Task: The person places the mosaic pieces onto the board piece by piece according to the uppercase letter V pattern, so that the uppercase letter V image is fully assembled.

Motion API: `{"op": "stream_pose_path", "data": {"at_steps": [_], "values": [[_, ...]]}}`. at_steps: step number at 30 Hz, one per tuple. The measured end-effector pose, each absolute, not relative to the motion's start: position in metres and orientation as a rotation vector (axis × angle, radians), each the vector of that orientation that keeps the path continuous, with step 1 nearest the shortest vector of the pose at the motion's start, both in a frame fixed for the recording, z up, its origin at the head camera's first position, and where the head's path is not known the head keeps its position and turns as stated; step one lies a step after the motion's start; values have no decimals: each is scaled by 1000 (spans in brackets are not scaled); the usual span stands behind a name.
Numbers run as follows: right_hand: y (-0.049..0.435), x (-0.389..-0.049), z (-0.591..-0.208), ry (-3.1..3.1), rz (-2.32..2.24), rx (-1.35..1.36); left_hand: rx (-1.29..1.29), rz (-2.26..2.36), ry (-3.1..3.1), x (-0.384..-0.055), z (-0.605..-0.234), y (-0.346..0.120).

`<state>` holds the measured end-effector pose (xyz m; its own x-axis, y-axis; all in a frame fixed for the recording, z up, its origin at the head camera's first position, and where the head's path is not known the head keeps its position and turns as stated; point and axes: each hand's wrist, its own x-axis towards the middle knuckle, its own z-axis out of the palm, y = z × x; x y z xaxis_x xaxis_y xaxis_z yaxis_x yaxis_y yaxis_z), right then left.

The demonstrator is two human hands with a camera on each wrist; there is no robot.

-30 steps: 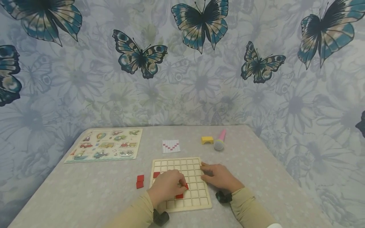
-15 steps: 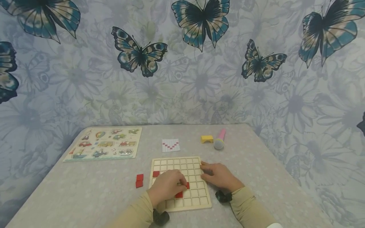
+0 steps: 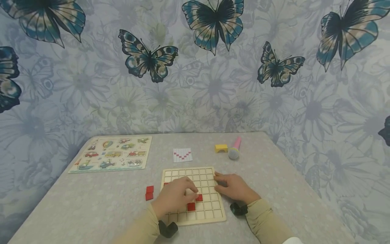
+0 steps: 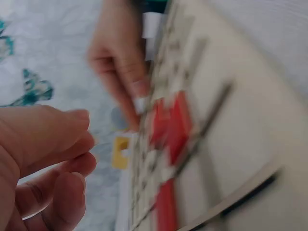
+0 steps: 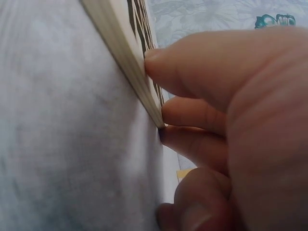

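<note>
A wooden grid board (image 3: 210,206) lies flat in front of me in the head view. My left hand (image 3: 175,196) hovers over its left half, thumb and fingers apart from the tiles and holding nothing. Beside its fingertips sit two red square tiles, one (image 3: 199,198) a row farther back than the other (image 3: 191,206). Another red tile (image 3: 166,183) on the board is mostly covered by the left hand. My right hand (image 3: 236,188) touches the board's right edge; in the right wrist view its thumb (image 5: 178,65) and fingertips rest along the board's rim (image 5: 130,77).
Two loose red tiles (image 3: 149,193) lie left of the board. Behind it is a small paper card (image 3: 182,161) with a V of pink squares. A vehicle picture board (image 3: 100,162) lies back left; a yellow arch block (image 3: 221,148) and toy microphone (image 3: 234,154) lie back right.
My left hand has let go of a red tile, which now lies in the grid, and has drawn back slightly left. The right hand has stayed at the board's edge.
</note>
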<state>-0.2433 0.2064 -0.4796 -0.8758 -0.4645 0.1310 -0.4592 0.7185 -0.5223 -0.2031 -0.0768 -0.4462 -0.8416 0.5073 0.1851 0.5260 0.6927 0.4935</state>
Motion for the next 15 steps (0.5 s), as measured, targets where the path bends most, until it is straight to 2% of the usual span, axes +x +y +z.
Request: {"op": "stream_pose_path", "data": {"at_steps": [8, 12, 15], "values": [[204, -243, -477, 2900, -858, -765, -463, -828, -2827, -202, -413, -155], [203, -242, -477, 2895, -870, -766, -246, -819, -2861, -207, -426, -202], [203, -241, -477, 2900, -878, -772, -177, -946, -2878, -210, -443, -223]]}}
